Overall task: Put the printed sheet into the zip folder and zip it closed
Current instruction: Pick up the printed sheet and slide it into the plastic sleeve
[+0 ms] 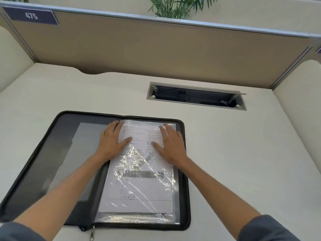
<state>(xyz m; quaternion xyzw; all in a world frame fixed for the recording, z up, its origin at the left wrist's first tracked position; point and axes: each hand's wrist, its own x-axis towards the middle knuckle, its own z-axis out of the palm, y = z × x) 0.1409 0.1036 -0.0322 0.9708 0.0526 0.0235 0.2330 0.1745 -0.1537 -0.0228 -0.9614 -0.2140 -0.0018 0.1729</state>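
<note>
A black zip folder (52, 153) lies open flat on a pale desk (243, 153). The printed sheet (139, 188) sits inside a clear plastic sleeve (172, 218) on the folder's right half, its long axis running near to far. Both hands press flat on the sheet's far end, fingers spread: the left hand (112, 141) at its left edge by the spine, the right hand (170, 143) at its right edge. Nothing is pinched. The zipper pull (92, 233) hangs at the near edge, nearer the left arm. A cable tray (196, 96) and a partition (156, 49) lie beyond.
</note>
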